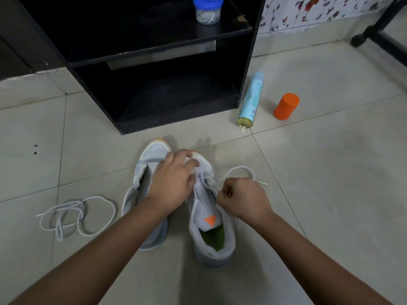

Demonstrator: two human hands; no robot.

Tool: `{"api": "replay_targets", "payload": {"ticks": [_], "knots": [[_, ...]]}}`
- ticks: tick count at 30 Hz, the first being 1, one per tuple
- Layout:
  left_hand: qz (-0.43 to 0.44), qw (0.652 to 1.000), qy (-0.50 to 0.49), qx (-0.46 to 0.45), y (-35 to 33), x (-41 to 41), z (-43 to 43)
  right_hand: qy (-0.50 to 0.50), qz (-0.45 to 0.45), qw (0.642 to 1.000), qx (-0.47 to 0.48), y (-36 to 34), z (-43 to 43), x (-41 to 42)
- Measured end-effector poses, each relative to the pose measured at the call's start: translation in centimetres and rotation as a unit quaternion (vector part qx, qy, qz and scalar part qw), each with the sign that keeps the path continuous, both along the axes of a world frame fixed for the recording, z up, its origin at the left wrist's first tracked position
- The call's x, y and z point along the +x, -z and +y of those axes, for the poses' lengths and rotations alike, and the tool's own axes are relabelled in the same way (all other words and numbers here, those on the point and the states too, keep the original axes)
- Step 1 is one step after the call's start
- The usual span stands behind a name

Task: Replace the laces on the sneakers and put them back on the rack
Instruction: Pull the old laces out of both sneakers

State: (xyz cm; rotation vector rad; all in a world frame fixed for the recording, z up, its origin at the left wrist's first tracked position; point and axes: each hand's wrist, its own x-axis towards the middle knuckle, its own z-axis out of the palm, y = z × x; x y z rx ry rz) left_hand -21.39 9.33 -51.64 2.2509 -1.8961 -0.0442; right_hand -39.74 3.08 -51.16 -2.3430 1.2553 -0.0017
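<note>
Two bare forearms reach in from 5 and 7 o'clock and meet over a pair of pale grey sneakers standing side by side on the tiled floor (330, 194), toes pointing away towards 12 o'clock.

The right sneaker (204, 208) is the nearer of the two. It has a green insole and an orange triangle on its raised tongue. The right hand (242, 199) sits at its 3 o'clock side, closed into a fist with fingertips and thumb pinching the threaded lace (240, 169). This white lace runs from the lower eyelets, loops out towards 2 o'clock and ends in a tip lying just beyond the knuckles.

The left hand (174, 179) crosses over from 9 o'clock. Its fingers curl down over the forefoot of the right sneaker and hold it, with the thumb at the lacing. The left sneaker (155, 153) stands touching it at 9 o'clock, partly under that wrist.

Well apart at 9 o'clock of the pair, a loose lace (77, 214), white, lies in tangled loops on the tiles.

Farther off at 12 o'clock stands the black shoe rack (176, 123). On its upper shelf stands a clear jar (208, 12) with a blue lid, with white cords inside it.

At 1 o'clock a pale blue spray can (250, 100) lies on its side just beside the rack's corner. An orange canister (286, 106) stands upright near it. Flowered wallpaper (319, 12) covers the far wall.
</note>
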Motion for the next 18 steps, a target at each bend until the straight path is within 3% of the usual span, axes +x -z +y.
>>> {"api": "replay_targets", "payload": {"ticks": [3, 7, 11, 16, 18], "knots": [[-0.027, 0.995, 0.090, -0.023, 1.2, -1.7, -0.3, 0.001, -0.007, 1.000, -0.002, 0.2, -0.1, 0.1], [-0.010, 0.996, 0.087, -0.033, 1.5, -1.4, -0.3, -0.016, -0.013, 1.000, -0.001, 0.3, 0.3, 0.0], [0.087, 0.995, 0.048, 0.003, 0.4, -1.9, -0.2, 0.012, -0.036, 0.999, 0.022, 0.7, 0.5, 0.1], [0.026, 0.999, 0.025, 0.015, 1.4, -1.6, -0.1, 0.074, -0.073, 0.990, 0.098, 1.4, 0.4, -0.1], [0.110, 0.993, 0.041, -0.018, 1.8, -1.2, 0.1, 0.081, -0.081, 0.988, 0.102, 1.6, 0.4, -0.2]]}}
